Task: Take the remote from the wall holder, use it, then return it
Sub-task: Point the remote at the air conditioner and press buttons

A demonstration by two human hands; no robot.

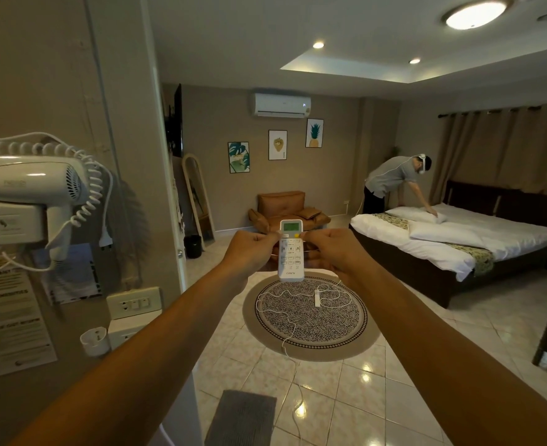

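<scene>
At the far left a hair dryer [31, 188] hangs in its wall cradle with its coiled cord looped around it, and below it, near the wall sockets [134, 303], sits a small white cup-shaped wall holder [94, 341], open at the top and with nothing in it; judging from the task, this is where the remote belongs, so the return step is not yet done. Moving right, the left hand [249, 252] closes its fingers on the left edge of the remote [291, 251], thumb near the upper buttons. The remote is held upright at arm's length in front of the person, its lit screen at the top and its buttons facing the camera, above the round rug [310, 317] where a white cable lies loose. It points toward the air conditioner [281, 105] mounted high on the far wall, which is probably why both arms are stretched forward: to aim the signal while reading the display. The right hand [336, 249] grips the right edge, its thumb close to the yellow button, so the 2 hands steady the remote for a press. This looks like the use step. Further right, another person bends over the bed [458, 243], smoothing a pillow.
</scene>
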